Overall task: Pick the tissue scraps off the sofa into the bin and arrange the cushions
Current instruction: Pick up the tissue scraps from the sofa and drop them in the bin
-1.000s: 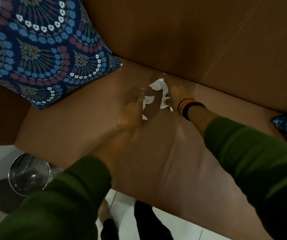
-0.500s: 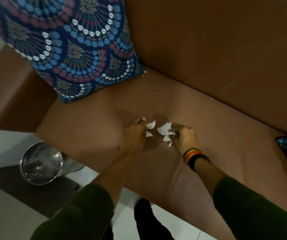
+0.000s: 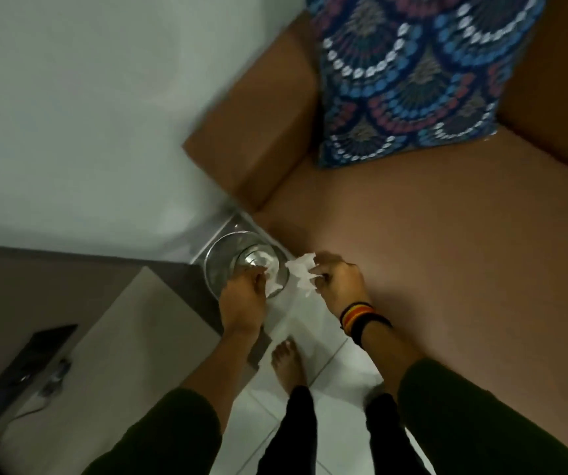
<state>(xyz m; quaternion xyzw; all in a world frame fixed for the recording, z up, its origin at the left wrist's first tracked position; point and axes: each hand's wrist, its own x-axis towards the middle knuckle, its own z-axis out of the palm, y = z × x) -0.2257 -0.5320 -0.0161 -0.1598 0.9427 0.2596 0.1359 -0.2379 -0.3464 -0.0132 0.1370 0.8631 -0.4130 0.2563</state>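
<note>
left hand (image 3: 243, 296) pinches tissue scraps (image 3: 273, 281) over the bin (image 3: 217, 269); right hand (image 3: 339, 284), beside the bin, clutches more scraps (image 3: 301, 270).

A home living room: brown sofa (image 3: 430, 252), patterned cushion (image 3: 409, 77), tiled floor (image 3: 327, 399).
</note>
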